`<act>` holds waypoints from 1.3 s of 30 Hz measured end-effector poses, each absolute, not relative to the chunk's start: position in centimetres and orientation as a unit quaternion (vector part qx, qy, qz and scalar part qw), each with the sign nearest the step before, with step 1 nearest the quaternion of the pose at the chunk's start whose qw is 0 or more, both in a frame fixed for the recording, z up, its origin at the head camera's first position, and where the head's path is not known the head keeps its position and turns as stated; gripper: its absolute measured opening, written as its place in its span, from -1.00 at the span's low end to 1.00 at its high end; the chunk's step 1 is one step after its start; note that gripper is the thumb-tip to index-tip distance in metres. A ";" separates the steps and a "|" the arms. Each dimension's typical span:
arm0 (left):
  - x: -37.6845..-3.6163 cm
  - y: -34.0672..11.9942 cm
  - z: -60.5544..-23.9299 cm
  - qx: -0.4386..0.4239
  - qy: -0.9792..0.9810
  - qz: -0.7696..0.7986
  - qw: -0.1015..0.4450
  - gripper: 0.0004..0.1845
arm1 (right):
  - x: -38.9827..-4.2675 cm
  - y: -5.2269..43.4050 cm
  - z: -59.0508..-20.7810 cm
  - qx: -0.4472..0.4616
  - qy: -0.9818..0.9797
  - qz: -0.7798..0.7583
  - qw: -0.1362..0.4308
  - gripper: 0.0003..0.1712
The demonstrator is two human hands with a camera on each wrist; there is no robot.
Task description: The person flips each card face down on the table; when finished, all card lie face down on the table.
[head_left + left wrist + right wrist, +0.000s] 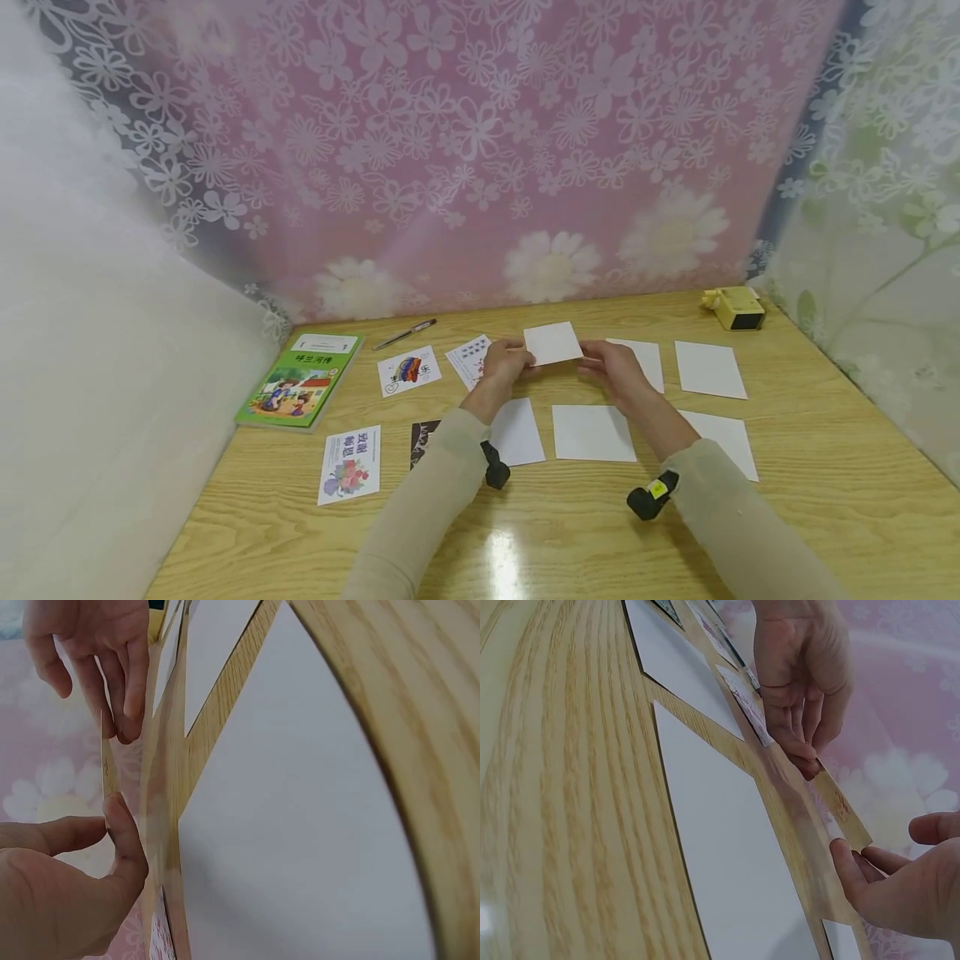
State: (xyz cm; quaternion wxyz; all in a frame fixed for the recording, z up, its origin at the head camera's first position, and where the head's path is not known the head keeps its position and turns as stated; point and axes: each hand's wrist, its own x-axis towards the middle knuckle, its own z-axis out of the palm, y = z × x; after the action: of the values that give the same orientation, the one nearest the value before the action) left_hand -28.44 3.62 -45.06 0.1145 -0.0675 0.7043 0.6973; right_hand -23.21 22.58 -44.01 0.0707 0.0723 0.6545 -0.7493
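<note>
Over the wooden table a white card (552, 343) is raised, blank side toward the head camera. My left hand (507, 364) pinches its left edge between thumb and index finger. At the opposite edge, fingertips of my right hand (617, 371) touch the card, and the thumb stands apart from it in the right wrist view. Faint reddish printing shows on the far side of this card (845, 810), seen nearly edge-on there. Below the hands lie a blank white card (595, 433) and another white card (517, 433), partly covered by the left arm.
More blank cards (710, 369) lie on the right. Toward the left are printed cards, one with a rainbow drawing (409, 371), one with flowers (350, 467), plus a pen (405, 333) and a green book (300, 383). A yellow block-shaped object (735, 308) stands back right.
</note>
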 end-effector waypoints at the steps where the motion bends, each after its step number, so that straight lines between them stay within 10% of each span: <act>1: -28.4 3.5 -45.1 -0.068 0.705 0.696 0.118 -0.46 | -23.2 22.5 -44.0 0.075 0.655 -0.749 0.072 -0.37; 9: -28.5 3.3 -44.9 -0.069 0.690 0.704 0.151 -0.72 | -23.4 22.5 -43.9 0.097 0.646 -0.753 0.076 -0.37; 39: -28.3 2.1 -42.7 -0.075 0.700 0.670 0.235 -0.44 | -22.4 23.1 -42.0 0.119 0.693 -0.707 0.068 -0.37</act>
State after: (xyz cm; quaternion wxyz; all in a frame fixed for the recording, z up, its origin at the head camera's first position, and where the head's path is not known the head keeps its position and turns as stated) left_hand -28.34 2.10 -42.70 0.2350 -0.0747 0.6999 0.6704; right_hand -22.42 23.10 -41.97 0.0679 0.1191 0.6933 -0.7075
